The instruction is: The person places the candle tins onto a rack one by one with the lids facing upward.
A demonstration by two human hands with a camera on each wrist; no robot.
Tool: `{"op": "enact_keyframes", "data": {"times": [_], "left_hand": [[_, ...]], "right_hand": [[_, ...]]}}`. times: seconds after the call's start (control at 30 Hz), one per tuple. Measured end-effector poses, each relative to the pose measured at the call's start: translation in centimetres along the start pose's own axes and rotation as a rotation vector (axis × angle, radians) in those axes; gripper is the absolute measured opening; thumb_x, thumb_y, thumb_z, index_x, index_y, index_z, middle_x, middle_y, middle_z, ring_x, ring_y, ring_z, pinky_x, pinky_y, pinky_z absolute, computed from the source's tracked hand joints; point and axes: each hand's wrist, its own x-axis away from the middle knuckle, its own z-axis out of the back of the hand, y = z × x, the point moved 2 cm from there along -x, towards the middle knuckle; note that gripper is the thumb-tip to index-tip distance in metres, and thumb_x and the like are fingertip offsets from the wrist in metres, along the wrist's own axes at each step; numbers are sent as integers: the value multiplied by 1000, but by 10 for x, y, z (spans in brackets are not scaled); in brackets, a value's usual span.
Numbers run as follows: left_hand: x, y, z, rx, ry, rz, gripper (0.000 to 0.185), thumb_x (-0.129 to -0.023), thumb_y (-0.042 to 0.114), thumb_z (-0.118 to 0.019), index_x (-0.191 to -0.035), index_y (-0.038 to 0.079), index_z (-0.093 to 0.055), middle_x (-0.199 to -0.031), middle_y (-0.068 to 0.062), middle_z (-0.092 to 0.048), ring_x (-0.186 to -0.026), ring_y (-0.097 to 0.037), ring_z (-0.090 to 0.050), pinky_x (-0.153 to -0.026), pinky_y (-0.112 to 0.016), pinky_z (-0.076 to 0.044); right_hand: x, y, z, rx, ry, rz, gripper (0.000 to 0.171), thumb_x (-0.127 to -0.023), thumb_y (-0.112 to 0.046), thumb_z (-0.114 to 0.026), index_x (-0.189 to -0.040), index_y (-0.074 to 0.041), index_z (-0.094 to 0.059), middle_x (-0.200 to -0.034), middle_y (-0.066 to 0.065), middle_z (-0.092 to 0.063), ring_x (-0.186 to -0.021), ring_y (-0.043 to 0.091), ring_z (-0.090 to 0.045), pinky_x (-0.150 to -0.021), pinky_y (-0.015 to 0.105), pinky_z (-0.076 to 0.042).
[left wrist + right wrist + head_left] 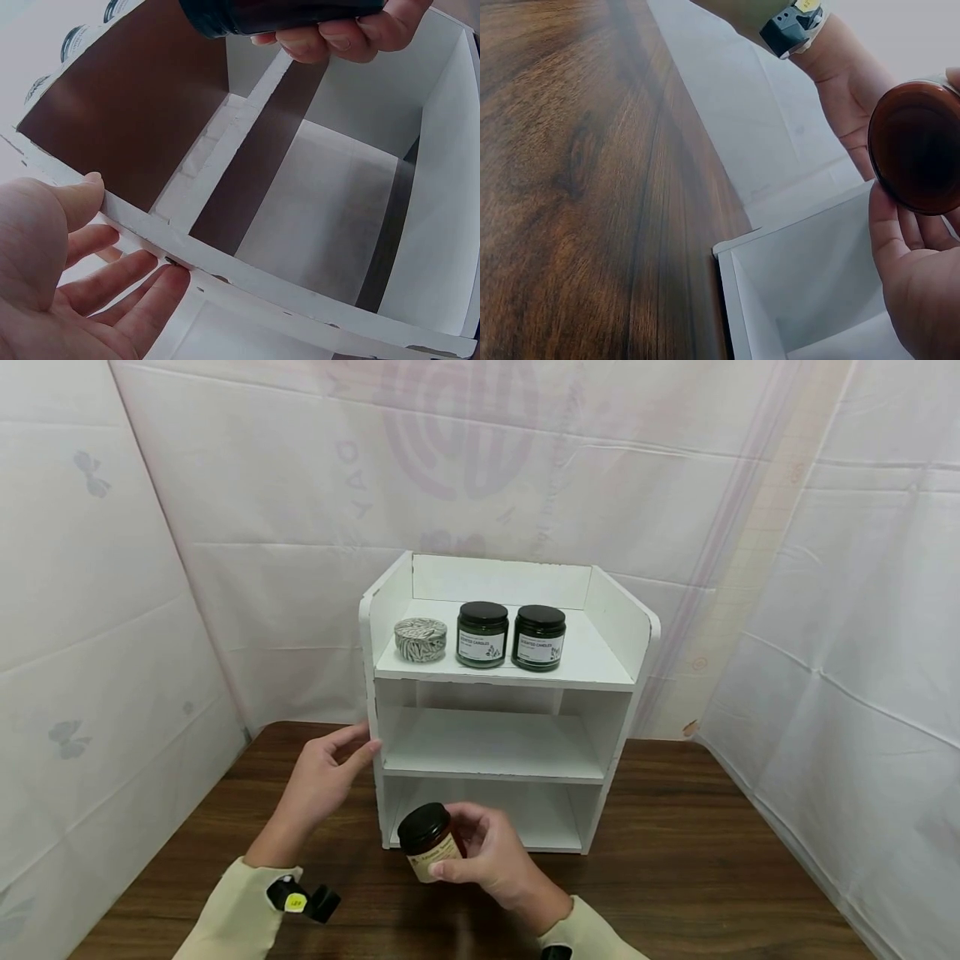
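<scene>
In the head view, one white painted three-tier shelf unit (495,752) with chipped edges stands on a dark wood-grain table (712,877). On its top tier stand three round containers: one low tin with a grey-and-white leaf pattern (420,638) at the left, and beside it two dark green glass candle jars with black lids and white labels (482,633) (538,637), standing close together. The middle and bottom tiers show bare white boards. In front of the bottom tier, the right hand (491,860) curls its fingers round one amber glass jar with a dark lid and cream label (427,841), held tilted above the table. The left hand (318,781) lies with straight, relaxed fingers against the unit's left side wall, level with the middle tier.

In the left wrist view, the left hand (67,277) is spread open, thumb and fingertips touching the unit's rough front edge (225,262); the jar (277,15) is gripped by fingers at the top.

In the right wrist view, the jar's smooth round amber underside (916,146) rests in the right hand (915,277), above the unit's white corner (780,285).
</scene>
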Motion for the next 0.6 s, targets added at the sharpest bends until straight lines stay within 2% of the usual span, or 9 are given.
{"op": "enact_keyframes", "data": {"times": [0.13,0.3,0.4,0.6], "left_hand": [[0,0,0,-3,1,-1,52,-102,41,-63,-142,8,-61,-139,-14,-66,-121,-29,-65,-84,-13,-50],[0,0,0,-1,-2,3,52,-102,41,-63,-143,8,-60,-139,-14,-65,-122,-29,-64,-84,-13,-50],[0,1,0,-1,-2,2,52,-102,41,-63,-143,9,-61,-139,-14,-66,-122,-29,-64,-84,-13,-50],[0,0,0,-8,-1,3,52,-102,42,-63,-143,9,-61,-139,-13,-66,-122,-28,-64,-85,-13,-49]], "right_hand": [[0,0,-1,-15,-7,30,70,-76,-6,-89,-128,23,-50,-114,-3,-71,-104,10,-67,-91,25,-56],[0,-2,-1,-15,18,4,69,-77,-7,-89,-128,19,-51,-115,-2,-70,-107,10,-66,-92,26,-56],[0,-2,-1,-12,27,22,68,-78,-6,-87,-128,19,-50,-117,-1,-69,-108,11,-66,-92,26,-56],[-1,-2,1,-32,28,36,62,-78,-7,-87,-127,10,-53,-119,2,-65,-109,13,-64,-93,27,-56]]}}
